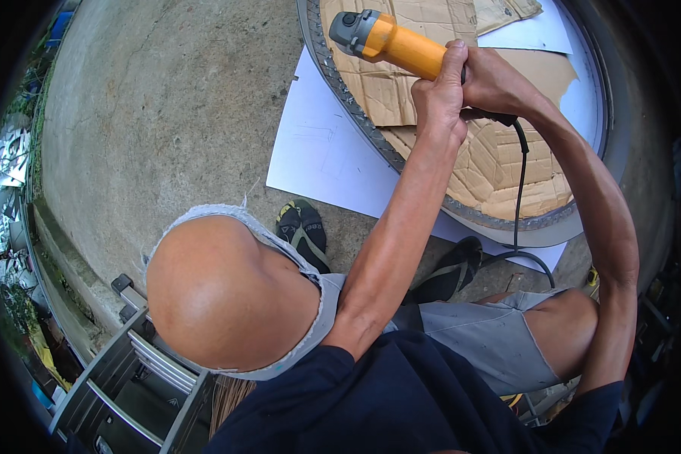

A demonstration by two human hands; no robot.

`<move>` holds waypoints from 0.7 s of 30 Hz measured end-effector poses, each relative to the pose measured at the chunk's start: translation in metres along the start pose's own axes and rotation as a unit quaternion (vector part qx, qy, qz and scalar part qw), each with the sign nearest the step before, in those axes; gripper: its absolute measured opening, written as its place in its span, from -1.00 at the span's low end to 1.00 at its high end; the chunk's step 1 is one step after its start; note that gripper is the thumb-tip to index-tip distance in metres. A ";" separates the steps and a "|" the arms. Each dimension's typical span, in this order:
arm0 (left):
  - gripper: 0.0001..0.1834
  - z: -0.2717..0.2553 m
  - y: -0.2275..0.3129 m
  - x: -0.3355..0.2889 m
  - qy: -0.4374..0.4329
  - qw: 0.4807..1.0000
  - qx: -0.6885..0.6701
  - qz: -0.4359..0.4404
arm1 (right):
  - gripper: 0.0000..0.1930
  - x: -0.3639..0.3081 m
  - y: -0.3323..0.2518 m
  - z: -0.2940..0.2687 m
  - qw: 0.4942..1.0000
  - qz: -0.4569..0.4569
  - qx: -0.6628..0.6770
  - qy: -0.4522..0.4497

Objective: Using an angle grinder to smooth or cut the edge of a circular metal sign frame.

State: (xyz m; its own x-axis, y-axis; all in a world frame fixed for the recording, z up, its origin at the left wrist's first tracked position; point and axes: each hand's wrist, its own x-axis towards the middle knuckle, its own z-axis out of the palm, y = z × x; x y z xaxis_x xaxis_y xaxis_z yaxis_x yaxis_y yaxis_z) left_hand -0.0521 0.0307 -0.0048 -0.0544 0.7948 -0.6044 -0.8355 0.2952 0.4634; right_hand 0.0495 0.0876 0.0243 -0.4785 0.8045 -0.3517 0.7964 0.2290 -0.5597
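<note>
Both my hands hold an orange and grey angle grinder (405, 45) by its rear end. Closed around the grip, my left hand (439, 98) has its thumb up and most of its fingers hidden. My right hand (499, 79) is closed around the back end, pressed against the left. The grinder's grey head points left; no disc shows from here. A black cord (522, 163) hangs down from the tool's rear. Beneath the tool lies a large round frame (359, 117) with a dark, ridged metal rim. Pieces of brown cardboard (507, 170) lie inside that rim.
A white sheet (325, 155) with faint pencil lines sticks out from under the frame on the concrete floor (151, 113). My feet stand close to the sheet. A metal ladder-like frame (159, 363) is at lower left. The cord curls on the floor by my right leg.
</note>
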 end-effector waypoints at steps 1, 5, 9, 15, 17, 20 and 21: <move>-0.44 -0.001 0.001 0.001 0.015 1.000 -0.001 -0.009 | -0.60 0.002 -0.001 0.001 1.000 -0.010 -0.001 -0.004; -0.44 -0.012 0.003 0.008 0.021 1.000 0.005 0.008 | -0.59 0.010 -0.008 0.006 0.999 -0.017 -0.034 -0.014; -0.35 -0.021 0.004 0.021 -0.008 1.000 0.016 0.001 | -0.55 0.015 -0.015 0.005 1.000 -0.019 -0.014 -0.008; -0.34 -0.024 0.000 0.025 -0.024 1.000 0.008 0.003 | -0.55 0.018 -0.014 0.006 0.999 -0.025 -0.039 -0.010; -0.34 -0.024 -0.001 0.024 -0.024 1.000 0.008 -0.004 | -0.54 0.017 -0.012 0.007 0.999 -0.031 -0.031 -0.001; -0.34 -0.025 0.000 0.024 -0.019 0.999 0.022 0.015 | -0.54 0.018 -0.011 0.009 1.000 0.001 -0.019 -0.011; -0.34 -0.024 0.002 0.025 -0.017 0.999 0.024 0.020 | -0.57 0.018 -0.010 0.009 1.000 -0.022 -0.019 -0.003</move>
State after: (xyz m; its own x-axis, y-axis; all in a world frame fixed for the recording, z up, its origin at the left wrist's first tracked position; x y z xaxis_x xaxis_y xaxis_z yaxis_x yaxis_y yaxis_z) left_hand -0.0681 0.0380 -0.0348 -0.0674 0.8234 -0.5635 -0.8054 0.2884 0.5178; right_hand 0.0290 0.0949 0.0169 -0.5158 0.7896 -0.3324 0.7878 0.2847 -0.5462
